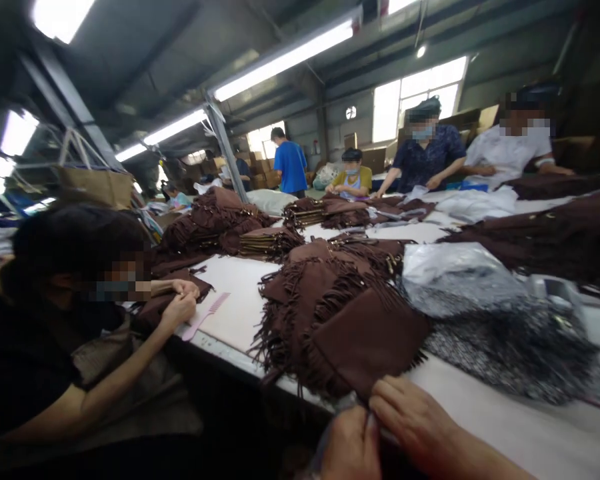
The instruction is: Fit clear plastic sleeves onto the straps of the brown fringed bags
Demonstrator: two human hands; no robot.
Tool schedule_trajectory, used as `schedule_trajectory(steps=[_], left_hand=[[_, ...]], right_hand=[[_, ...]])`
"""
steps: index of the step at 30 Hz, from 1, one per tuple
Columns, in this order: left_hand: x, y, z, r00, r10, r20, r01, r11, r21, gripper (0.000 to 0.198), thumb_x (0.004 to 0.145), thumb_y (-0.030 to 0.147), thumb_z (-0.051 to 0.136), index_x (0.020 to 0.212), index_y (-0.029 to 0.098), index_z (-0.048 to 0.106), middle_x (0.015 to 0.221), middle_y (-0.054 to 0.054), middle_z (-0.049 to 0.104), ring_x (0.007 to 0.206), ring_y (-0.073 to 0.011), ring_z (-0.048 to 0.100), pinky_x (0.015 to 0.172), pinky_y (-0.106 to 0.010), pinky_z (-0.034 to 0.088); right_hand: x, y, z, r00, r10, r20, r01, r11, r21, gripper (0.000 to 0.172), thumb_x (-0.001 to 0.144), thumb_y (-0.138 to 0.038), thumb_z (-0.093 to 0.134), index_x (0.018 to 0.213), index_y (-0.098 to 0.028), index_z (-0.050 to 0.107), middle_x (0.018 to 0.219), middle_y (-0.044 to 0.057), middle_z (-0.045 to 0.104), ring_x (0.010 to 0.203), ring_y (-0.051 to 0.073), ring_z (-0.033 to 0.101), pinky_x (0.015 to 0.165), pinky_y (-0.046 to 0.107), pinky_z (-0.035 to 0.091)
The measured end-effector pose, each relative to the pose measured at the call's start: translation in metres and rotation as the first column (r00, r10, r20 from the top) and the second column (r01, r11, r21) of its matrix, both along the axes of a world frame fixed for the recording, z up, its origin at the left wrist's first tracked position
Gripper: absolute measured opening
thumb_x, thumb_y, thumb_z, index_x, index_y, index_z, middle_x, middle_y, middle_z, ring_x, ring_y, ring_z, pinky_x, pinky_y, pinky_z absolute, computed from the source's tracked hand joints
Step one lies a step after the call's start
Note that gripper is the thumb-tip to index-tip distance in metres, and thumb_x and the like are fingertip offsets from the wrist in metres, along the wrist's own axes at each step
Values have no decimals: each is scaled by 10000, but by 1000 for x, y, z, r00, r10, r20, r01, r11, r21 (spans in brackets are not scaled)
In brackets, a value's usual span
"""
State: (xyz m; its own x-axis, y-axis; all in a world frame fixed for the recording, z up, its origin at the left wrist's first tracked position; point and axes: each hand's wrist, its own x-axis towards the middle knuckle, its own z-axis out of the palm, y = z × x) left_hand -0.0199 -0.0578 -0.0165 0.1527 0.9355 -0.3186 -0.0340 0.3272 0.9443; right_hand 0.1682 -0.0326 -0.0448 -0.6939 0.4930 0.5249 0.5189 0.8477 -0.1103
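My left hand [353, 443] and my right hand [413, 413] are together at the table's near edge, both with fingers closed. They pinch at the near corner of a dark brown fringed piece [370, 340], which looks like leather or suede. Their fingers hide the exact spot they grip. Something greyish, blurred, shows beside my left hand. The brown piece leans on a heap of similar fringed pieces [300, 287] just beyond my hands.
Clear plastic bags [455, 277] and a pile of dark, shiny small parts [510, 353] lie to the right. At left a co-worker [80, 293] handles brown material near a pink comb [207, 317]. Stacked brown pieces [265, 241] stand farther back, with several people across the table.
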Motion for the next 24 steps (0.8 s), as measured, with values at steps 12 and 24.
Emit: schedule_trajectory(steps=[12,24], left_hand=[[28,-12,-33,887,-114,447,331,832,-445,345,773,503,634,774,195,478,509,121,242,398,-31,93,391,-179,56],[19,-9,-39,686,-13,728,471,770,-430,300,807,390,656,876,140,506,600,101,226,428,-8,77,380,-123,46]], right_hand=[[15,-14,-19,995,-43,-89,23,976,-215,223,914,-142,389,847,-163,601,825,79,582,761,179,494,685,294,445],[25,-17,-25,987,-7,-163,-32,972,-232,265,899,-97,411,1090,-152,586,1036,130,638,922,188,593,792,322,540]])
